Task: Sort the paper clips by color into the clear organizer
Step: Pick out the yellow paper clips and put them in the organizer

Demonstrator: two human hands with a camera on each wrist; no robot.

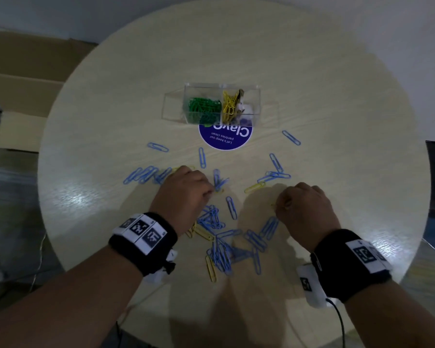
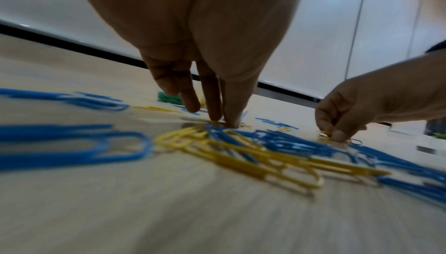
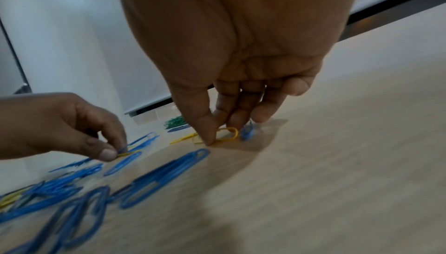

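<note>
Yellow clips (image 3: 228,134), both hands' fingers (image 3: 207,132) pinching

office-like room: round wood-look table (image 1: 312,71), "keep our pantries clean" sticker (image 1: 225,138), flattened cardboard (image 1: 23,84), white walls.

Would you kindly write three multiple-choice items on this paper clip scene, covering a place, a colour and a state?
1. Where do the green clips lie?
A. the organizer's left compartment
B. loose on the table
C. on the blue sticker

2. Which colour are most loose clips?
A. green
B. blue
C. white

3. What is the right hand doing?
A. lying flat
B. resting on the organizer
C. pinching a yellow clip

Answers: 1 A, they sit left of the divider; 2 B, blue clips dominate; 3 C, thumb and fingers close on it.
</note>
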